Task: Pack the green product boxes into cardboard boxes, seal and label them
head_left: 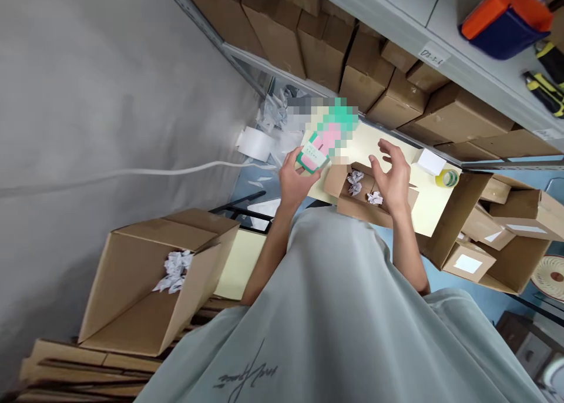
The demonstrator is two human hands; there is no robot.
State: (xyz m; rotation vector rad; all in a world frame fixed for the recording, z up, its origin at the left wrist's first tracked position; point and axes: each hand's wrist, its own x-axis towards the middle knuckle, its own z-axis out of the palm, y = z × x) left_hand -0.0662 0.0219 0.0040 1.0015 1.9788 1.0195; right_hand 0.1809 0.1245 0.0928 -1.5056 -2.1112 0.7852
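My left hand [298, 178] grips the near end of a green and pink package [315, 151] with a pale printed label. Its far end is blurred out by pixel blocks. Just right of it, a small open cardboard box [365, 210] sits on the pale yellow tabletop [432, 201]. Inside the box lie crumpled pieces of paper [355, 181]. Over the box's right side hovers my right hand [392, 171], fingers and thumb apart, with nothing in it.
A large carton [145, 279] with crumpled paper stands lower left, above flattened cardboard [88, 362]. At right, another carton [445, 215] holds several small boxes. A tape roll [447, 178] and white box [429, 162] lie nearby. Shelves of brown boxes [365, 77] overhang the back.
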